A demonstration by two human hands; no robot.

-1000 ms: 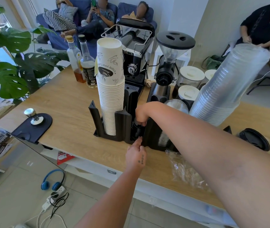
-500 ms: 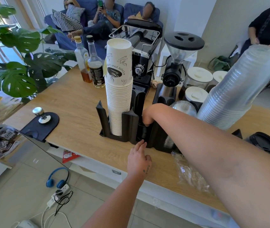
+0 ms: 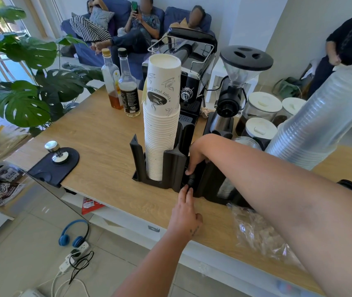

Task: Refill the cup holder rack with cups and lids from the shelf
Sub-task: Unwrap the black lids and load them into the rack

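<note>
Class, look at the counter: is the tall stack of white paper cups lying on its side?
No, the stack of paper cups stands upright in the left-hand slot of the black rack.

Paper cups blocked left of the grip of the right hand on the lids; clear cups blocked right.

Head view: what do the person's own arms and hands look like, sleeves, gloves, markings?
Both arms are bare, no sleeves in view. The left hand and right hand show no gloves, rings or watch. A small dark tattoo sits on the left hand's back.
</note>
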